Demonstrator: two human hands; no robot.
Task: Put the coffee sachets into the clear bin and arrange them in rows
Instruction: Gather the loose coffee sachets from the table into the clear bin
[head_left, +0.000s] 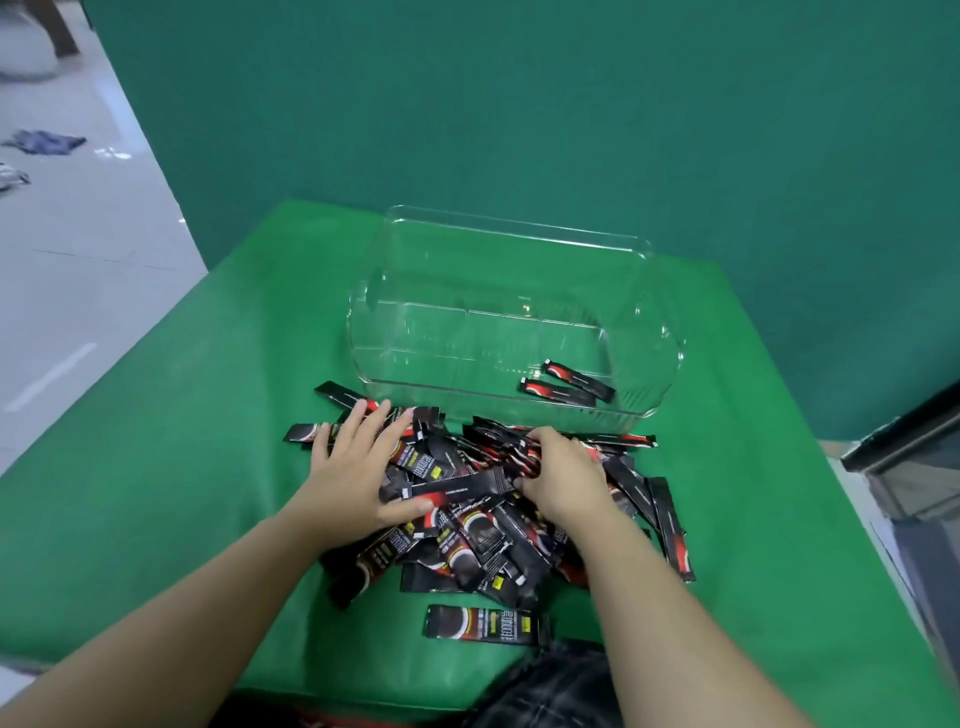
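A clear plastic bin (379, 291) stands on the green table beyond a heap of black-and-red coffee sachets (483, 540). Two sachets (569, 384) lie side by side inside the bin at its near right corner. My left hand (358, 467) rests flat on the left side of the heap with fingers spread, its thumb against one long sachet (452, 488) lying across the top. My right hand (561, 475) is curled over the heap's upper right, and its fingers pinch the right end of that long sachet. One sachet (485, 623) lies apart at the near edge of the heap.
The green cloth-covered table (197, 467) ends at the left over a pale tiled floor, where crumpled cloths (44, 143) lie. A dark green backdrop (519, 104) rises right behind the bin. A dark cabinet edge (904, 441) stands at the right.
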